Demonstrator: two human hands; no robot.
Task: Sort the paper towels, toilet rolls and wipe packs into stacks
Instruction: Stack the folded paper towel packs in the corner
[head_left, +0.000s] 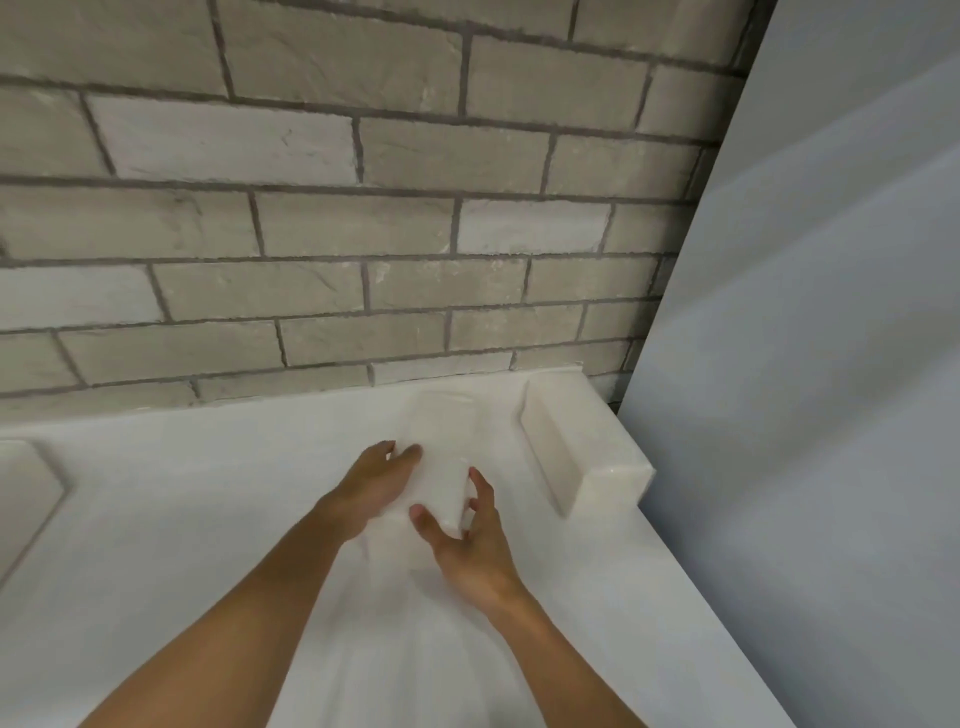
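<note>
i had both hands out on the white counter (197, 530), and the one task thing in view was a white roll (441, 447) lying on its side near the back, its long axis running away from me toward the brick wall (363, 218). it was so pale against the counter, and so blurred, that i couldn't say for sure whether it was a paper towel or a wrapped pack; by its length i judged paper towel. my left hand (376, 486) lay against its left flank with fairly straight fingers, pressing rather than clasping. my right hand (470, 538) straddled the near end, thumb on one side and fingers on the other, curled round it. i reckoned it would be light and soft, giving under a squeeze and inclined to roll off sideways, so the sensible hold was across the middle of the barrel from both sides, not by the loose end. as for containers, only the corner of a sunken basin (28, 493) showed at the far left, and i couldn't see what lay in it. a white block (582, 457) sat just right of the roll; box or ledge, i couldn't tell. no stacks showed anywhere.
</note>
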